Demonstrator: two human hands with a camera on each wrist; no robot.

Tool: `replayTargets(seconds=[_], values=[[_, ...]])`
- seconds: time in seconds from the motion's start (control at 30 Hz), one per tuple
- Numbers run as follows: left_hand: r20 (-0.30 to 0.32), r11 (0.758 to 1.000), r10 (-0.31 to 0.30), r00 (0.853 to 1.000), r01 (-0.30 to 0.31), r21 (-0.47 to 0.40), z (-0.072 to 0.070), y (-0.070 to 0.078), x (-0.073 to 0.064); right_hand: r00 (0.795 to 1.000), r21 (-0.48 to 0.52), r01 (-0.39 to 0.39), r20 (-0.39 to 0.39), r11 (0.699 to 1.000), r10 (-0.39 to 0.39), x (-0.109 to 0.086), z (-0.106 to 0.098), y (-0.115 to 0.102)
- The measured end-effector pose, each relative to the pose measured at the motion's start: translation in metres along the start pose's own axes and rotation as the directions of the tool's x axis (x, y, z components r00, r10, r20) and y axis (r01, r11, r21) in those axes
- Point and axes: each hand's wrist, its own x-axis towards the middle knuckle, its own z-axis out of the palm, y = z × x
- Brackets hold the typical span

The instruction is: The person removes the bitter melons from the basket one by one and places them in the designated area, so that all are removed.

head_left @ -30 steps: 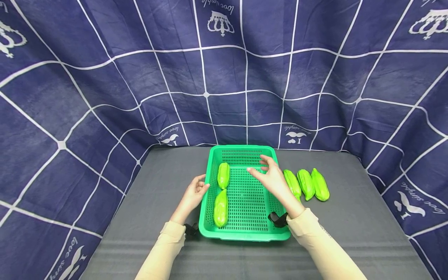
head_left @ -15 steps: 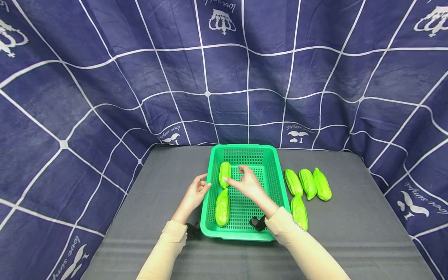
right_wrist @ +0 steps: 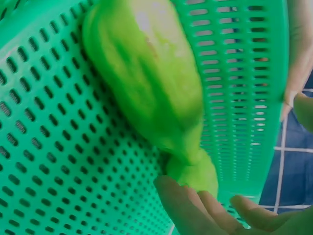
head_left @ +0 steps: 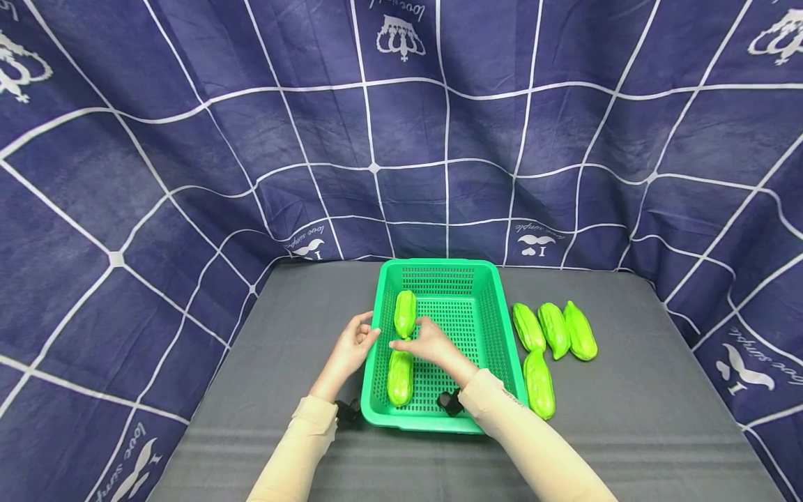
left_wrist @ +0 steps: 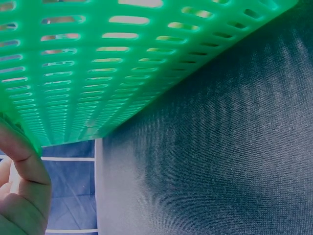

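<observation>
A green perforated basket (head_left: 433,422) stands on the table. Two light-green ridged bitter melons lie end to end along its left wall, the far melon (head_left: 405,307) and the near melon (head_left: 400,389). My right hand (head_left: 431,346) is inside the basket where the two ends meet, thumb and fingers spread apart and holding nothing. In the right wrist view the fingers (right_wrist: 183,205) reach just beside the far melon (right_wrist: 198,176), with the near melon (right_wrist: 146,83) large above them. My left hand (head_left: 348,348) holds the basket's left rim, its thumb at the edge and fingers outside the wall.
Right of the basket lie three bitter melons side by side: a left one (head_left: 528,326), a middle one (head_left: 555,330) and a right one (head_left: 580,336). Another melon (head_left: 539,385) lies nearer, close to the basket's right wall. A blue curtain (head_left: 477,188) hangs behind the table.
My right hand has moved left from the basket's right side, then nearer, to the gap between the two melons inside. The left hand stays at the rim. The melons have not visibly moved.
</observation>
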Motion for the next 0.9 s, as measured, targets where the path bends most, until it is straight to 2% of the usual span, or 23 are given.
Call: replayTargets(seconds=[0.27,0.5,0.63,0.77,0.9], values=[[-0.003,1.0,-0.002,1.0,0.002,-0.011,0.0,0.0,0.0,0.994,-0.037,-0.022,0.103,0.999,0.025,0.0,0.007,0.004],[-0.001,1.0,-0.011,1.0,0.011,-0.018,0.001,0.001,0.0,0.974,-0.093,-0.082,0.202,0.992,0.099,0.0,0.015,0.006],[-0.002,1.0,-0.005,1.0,0.005,-0.03,0.001,0.001,0.0,0.97,-0.114,-0.092,0.212,0.989,0.115,0.001,0.02,0.007],[-0.006,0.999,0.001,1.0,-0.001,-0.033,0.001,0.0,0.0,0.974,-0.166,-0.072,0.202,0.983,0.106,0.002,0.023,0.007],[-0.007,1.0,-0.002,1.0,0.002,-0.023,0.001,-0.001,-0.001,0.976,-0.174,-0.055,0.198,0.983,0.089,0.002,0.027,0.005]])
